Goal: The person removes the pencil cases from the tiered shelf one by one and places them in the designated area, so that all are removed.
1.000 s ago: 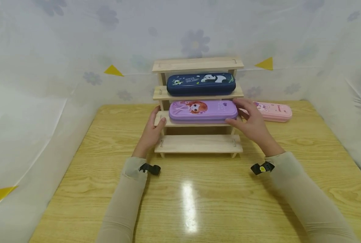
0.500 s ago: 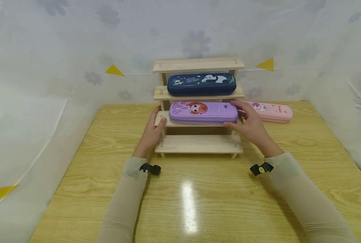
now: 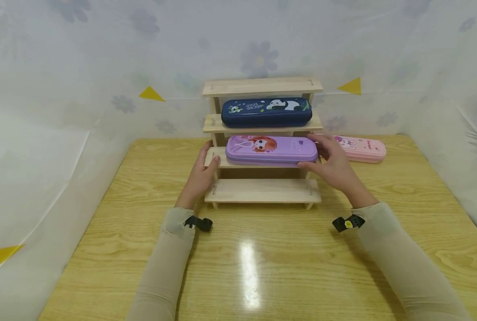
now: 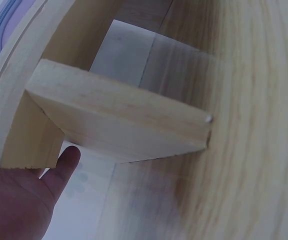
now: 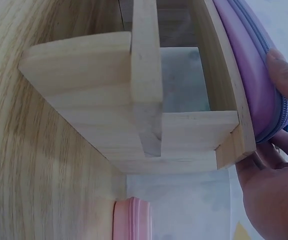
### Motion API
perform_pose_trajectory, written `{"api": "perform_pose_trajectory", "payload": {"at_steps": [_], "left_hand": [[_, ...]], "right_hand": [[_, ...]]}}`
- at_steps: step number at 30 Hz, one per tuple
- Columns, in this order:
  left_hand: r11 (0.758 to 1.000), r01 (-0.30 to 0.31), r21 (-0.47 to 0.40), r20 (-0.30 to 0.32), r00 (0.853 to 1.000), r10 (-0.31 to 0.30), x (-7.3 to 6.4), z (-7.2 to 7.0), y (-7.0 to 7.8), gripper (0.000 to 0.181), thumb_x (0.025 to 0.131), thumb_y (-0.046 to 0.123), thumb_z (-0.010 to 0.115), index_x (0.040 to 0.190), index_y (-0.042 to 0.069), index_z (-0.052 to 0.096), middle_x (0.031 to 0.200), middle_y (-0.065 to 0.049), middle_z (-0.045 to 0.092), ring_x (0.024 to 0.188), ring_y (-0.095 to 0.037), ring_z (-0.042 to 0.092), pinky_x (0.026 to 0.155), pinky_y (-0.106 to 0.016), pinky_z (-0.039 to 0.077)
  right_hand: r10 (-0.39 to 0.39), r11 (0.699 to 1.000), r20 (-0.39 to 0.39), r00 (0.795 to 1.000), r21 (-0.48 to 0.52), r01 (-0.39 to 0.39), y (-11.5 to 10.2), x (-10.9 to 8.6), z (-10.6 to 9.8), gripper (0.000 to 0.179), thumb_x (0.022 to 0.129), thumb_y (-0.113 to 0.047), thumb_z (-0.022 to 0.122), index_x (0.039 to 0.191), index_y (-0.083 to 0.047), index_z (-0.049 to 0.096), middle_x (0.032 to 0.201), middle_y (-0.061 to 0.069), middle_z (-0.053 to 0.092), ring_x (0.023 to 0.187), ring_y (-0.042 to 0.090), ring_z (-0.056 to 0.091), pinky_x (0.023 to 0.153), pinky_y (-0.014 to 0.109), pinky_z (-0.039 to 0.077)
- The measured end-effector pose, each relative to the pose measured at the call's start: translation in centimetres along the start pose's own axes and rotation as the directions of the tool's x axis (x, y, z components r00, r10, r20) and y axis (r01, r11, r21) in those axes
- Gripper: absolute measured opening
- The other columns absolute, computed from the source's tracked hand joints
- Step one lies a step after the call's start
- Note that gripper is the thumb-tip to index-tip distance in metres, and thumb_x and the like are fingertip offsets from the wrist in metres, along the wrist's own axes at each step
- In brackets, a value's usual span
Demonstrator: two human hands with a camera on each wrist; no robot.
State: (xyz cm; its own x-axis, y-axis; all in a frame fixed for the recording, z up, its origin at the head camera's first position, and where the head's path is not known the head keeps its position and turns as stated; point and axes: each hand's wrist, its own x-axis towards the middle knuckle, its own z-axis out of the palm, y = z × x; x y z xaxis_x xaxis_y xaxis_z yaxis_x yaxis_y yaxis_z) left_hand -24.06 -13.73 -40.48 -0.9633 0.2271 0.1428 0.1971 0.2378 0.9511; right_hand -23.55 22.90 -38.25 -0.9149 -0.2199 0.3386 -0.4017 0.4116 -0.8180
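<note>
A purple pencil case (image 3: 286, 149) with a cartoon girl on its lid lies along the second step from the bottom of a wooden stepped rack (image 3: 262, 191). My right hand (image 3: 334, 167) holds the case's right end, thumb at the front edge and fingers behind. In the right wrist view, the thumb (image 5: 286, 75) presses beside the zipper. My left hand (image 3: 200, 176) grips the left end of the same step, the thumb on top; in the left wrist view a finger (image 4: 66, 162) reaches past the rack's side. A navy panda pencil case (image 3: 266, 113) sits one step higher.
A pink pencil case (image 3: 367, 149) with a rabbit print lies on the wooden table (image 3: 142, 249), right of the rack and partly behind my right hand. A flower-patterned curtain (image 3: 182, 53) hangs behind and along both sides.
The purple pencil case has slid slightly right along its step, with my right hand at its end. My left hand stays on the rack, and the navy and pink cases have not moved.
</note>
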Motion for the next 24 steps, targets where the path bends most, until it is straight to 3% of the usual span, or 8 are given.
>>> {"api": "perform_pose_trajectory", "payload": {"at_steps": [10, 17, 24], "left_hand": [[1.0, -0.017, -0.017, 0.004, 1.0, 0.017, 0.0, 0.1, -0.2, 0.062, 0.107, 0.023, 0.044, 0.159, 0.01, 0.014, 0.163, -0.012, 0.014, 0.146, -0.036, 0.018, 0.113, -0.05, 0.027], [1.0, -0.012, -0.027, -0.013, 1.0, 0.012, 1.2, 0.2, -3.0, 0.061, 0.106, 0.03, 0.045, 0.159, 0.023, 0.016, 0.162, -0.004, 0.017, 0.143, -0.026, 0.027, 0.11, -0.047, 0.033], [1.0, -0.023, -0.013, -0.04, 0.999, 0.022, 1.0, 0.3, -3.0, 0.06, 0.105, 0.037, 0.046, 0.159, 0.029, 0.018, 0.161, -0.001, 0.022, 0.138, -0.026, 0.036, 0.107, -0.047, 0.037]], "right_hand": [[0.028, 0.999, 0.01, 1.0, 0.028, -0.029, -0.2, -0.8, -0.9, 0.074, 0.08, -0.007, 0.083, 0.146, -0.007, 0.048, 0.147, 0.01, 0.046, 0.131, 0.028, 0.046, 0.104, 0.022, 0.039], [0.097, 0.995, 0.018, 0.995, -0.003, -0.097, 0.3, -1.3, -1.7, 0.075, 0.083, -0.014, 0.082, 0.149, -0.01, 0.045, 0.149, 0.008, 0.044, 0.134, 0.026, 0.043, 0.106, 0.028, 0.038], [0.113, 0.994, 0.01, 0.993, -0.001, -0.113, 0.5, -1.7, -2.5, 0.074, 0.084, -0.014, 0.081, 0.149, -0.013, 0.046, 0.148, 0.007, 0.044, 0.132, 0.028, 0.045, 0.105, 0.031, 0.04]]}}
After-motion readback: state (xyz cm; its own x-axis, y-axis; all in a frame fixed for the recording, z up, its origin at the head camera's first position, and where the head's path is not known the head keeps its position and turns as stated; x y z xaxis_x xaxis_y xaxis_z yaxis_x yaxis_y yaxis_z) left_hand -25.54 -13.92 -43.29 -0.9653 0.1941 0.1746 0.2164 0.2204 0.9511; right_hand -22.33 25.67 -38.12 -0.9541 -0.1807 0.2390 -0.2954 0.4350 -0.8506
